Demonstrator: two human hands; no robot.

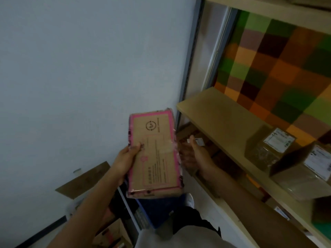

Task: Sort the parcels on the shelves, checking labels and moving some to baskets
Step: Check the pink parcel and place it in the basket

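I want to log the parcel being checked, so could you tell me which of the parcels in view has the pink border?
It is the flat cardboard parcel gripped by the left hand; the two parcels on the shelf are plain brown with white labels.

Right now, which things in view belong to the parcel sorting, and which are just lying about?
Part of the job:
- pink-edged parcel, held in the left hand
- right hand, open beside it
- labelled parcels on the shelf
- blue basket below

Lying about:
- checked cloth behind the shelf
- brown board by the wall
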